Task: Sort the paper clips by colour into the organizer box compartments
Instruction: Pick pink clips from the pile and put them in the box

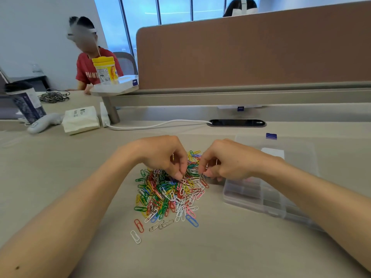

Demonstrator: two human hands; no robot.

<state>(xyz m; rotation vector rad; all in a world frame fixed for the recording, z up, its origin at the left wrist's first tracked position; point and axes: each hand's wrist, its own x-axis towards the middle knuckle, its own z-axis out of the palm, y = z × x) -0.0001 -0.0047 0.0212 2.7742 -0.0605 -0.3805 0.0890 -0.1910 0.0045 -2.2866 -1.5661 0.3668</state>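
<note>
Left hand (163,155) and right hand (227,159) pinch paper clips (168,194) in a multicoloured heap.

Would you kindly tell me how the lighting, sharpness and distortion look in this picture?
Head view: soft, even light, with bright windows behind and only faint shadows under the left hand and right hand. The wide lens slants and bows the partition. The clips are sharp enough to tell colours. The clear box is low in contrast, its contents hard to read.
</note>
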